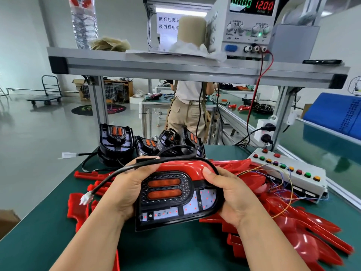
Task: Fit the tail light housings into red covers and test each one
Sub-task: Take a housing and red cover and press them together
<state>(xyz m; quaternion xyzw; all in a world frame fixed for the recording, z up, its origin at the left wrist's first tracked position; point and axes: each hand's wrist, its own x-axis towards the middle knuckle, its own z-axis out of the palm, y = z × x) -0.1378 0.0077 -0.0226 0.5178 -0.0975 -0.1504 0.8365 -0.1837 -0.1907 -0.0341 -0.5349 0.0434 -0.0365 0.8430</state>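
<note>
Hands (125, 192) (232, 194) grip glossy black housing (172, 200) against curved red cover (187, 166).

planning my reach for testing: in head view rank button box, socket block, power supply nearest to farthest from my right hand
1. White box of coloured buttons, beside the right hand.
2. White socket block, on the frame post.
3. Grey power supply, up on the shelf.

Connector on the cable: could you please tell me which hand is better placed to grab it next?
Left, probably: the connector hangs beside the left hand, while the right hand grips the housing opposite.
</note>
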